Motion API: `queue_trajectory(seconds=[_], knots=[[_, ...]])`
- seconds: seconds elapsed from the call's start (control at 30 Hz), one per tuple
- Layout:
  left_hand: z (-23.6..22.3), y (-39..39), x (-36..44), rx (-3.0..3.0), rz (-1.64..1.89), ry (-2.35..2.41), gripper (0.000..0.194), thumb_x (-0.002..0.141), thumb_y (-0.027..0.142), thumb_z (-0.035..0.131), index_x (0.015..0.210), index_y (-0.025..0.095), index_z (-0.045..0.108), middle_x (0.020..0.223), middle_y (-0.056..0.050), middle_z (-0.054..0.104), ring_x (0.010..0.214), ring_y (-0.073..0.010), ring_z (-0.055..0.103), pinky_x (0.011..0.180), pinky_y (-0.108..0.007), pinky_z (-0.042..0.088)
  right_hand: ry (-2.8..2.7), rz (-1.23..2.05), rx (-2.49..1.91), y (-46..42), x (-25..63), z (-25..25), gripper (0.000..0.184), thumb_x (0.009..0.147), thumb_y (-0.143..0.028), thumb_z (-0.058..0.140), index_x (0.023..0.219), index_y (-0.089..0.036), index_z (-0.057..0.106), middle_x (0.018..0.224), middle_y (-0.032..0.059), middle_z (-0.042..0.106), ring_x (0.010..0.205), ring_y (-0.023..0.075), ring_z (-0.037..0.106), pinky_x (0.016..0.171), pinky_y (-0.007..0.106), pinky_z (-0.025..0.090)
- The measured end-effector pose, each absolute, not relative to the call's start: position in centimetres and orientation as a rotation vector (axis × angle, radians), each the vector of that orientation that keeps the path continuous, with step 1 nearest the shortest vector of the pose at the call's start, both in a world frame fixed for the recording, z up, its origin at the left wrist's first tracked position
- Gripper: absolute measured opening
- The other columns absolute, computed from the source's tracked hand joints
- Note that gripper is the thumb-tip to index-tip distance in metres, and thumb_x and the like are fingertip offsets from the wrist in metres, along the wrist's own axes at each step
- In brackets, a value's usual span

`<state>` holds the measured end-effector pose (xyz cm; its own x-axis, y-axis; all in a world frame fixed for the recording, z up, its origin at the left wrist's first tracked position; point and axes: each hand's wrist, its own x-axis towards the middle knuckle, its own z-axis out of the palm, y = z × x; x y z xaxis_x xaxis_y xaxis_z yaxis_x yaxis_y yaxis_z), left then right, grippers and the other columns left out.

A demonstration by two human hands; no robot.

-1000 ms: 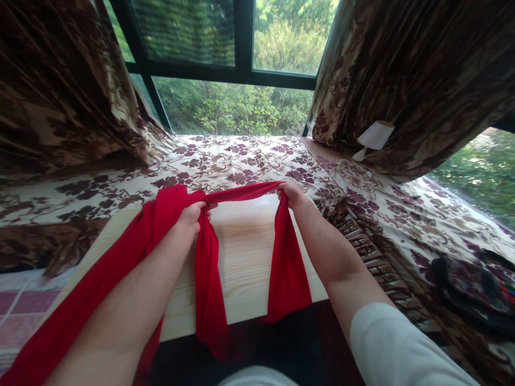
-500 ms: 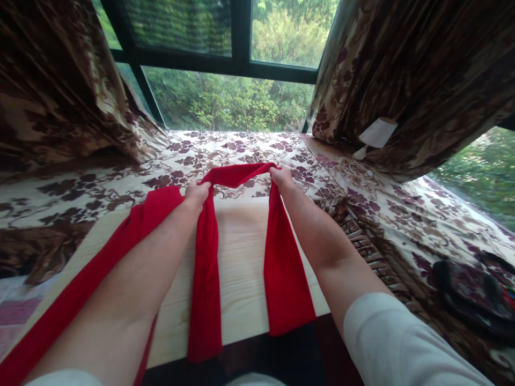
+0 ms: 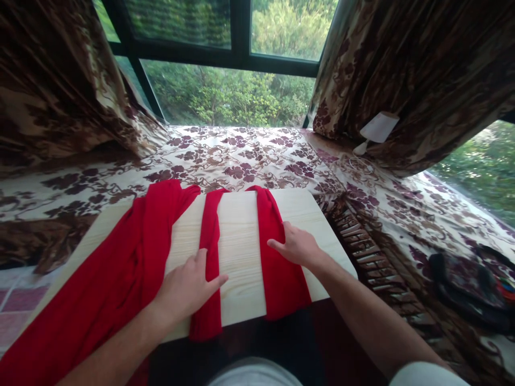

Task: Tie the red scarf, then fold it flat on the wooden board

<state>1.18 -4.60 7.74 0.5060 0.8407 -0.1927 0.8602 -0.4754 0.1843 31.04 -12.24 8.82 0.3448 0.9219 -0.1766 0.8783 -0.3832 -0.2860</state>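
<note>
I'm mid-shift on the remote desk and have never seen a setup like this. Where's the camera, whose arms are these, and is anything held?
There's no machine here: these are a person's own bare arms. One camera, worn on the head, takes every picture, looking forward and down.

On the pale wood-grain tabletop lie a narrow red fabric strip, a wider red fabric strip to its right, and a broad, folded red cloth on the left.

The left hand is over the narrow strip, the right hand at the wider one. Both look open, not gripping; how firmly they touch is unclear.

Beyond the tabletop is a cream, purple-and-brown floral cover.
</note>
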Motion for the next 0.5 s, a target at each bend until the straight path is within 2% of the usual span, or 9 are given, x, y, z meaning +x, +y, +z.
queue_trajectory(seconds=[0.1,0.2,0.3,0.4,0.5], knots=[[7.1,-6.5,1.6,2.493,-0.135,1.461,0.062,0.09,0.05,0.046,0.138,0.01,0.044,0.103,-0.025,0.07,0.092,-0.0406,0.07,0.074,-0.043,0.048,-1.696,0.387,-2.458,-15.4,27.4,8.0,0.093,0.082,-0.072,0.055,0.15,-0.01,0.038,0.125,0.0255,0.063,0.103,0.0369,0.066,0.082,0.042,0.048],[6.6,-7.3,1.7,2.436,-0.119,1.427,0.051,0.091,0.032,0.04,0.137,0.01,0.044,0.095,-0.023,0.072,0.091,-0.0388,0.071,0.076,-0.042,0.048,-1.727,0.386,-2.431,-17.0,24.4,6.8,0.081,0.089,-0.047,0.053,0.157,-0.009,0.027,0.13,0.0252,0.06,0.103,0.035,0.067,0.083,0.042,0.049],[6.1,-8.2,1.2,2.287,-0.004,1.39,0.051,0.089,0.029,0.044,0.137,0.013,0.044,0.101,-0.023,0.072,0.101,-0.0381,0.07,0.084,-0.043,0.049,-1.735,0.467,-2.327,-18.0,22.4,6.1,0.073,0.087,-0.022,0.047,0.156,-0.005,0.028,0.137,0.0244,0.058,0.109,0.0318,0.065,0.09,0.04,0.049],[5.6,-9.6,0.7,2.053,0.211,1.369,0.052,0.083,0.027,0.053,0.134,0.017,0.046,0.112,-0.02,0.071,0.11,-0.0354,0.067,0.092,-0.042,0.049,-1.644,0.573,-2.209,-19.2,21.2,6.0,0.073,0.084,-0.018,0.048,0.154,-0.005,0.032,0.134,0.0227,0.061,0.109,0.0307,0.065,0.094,0.039,0.049],[5.6,-11.0,0.6,1.577,0.456,1.323,0.06,0.072,0.022,0.066,0.129,0.021,0.048,0.105,-0.012,0.073,0.096,-0.0304,0.071,0.084,-0.039,0.053,-1.534,0.656,-2.033,-20.2,20.4,6.1,0.072,0.084,-0.015,0.047,0.155,-0.014,0.034,0.129,0.0159,0.065,0.108,0.0267,0.066,0.096,0.038,0.05]])
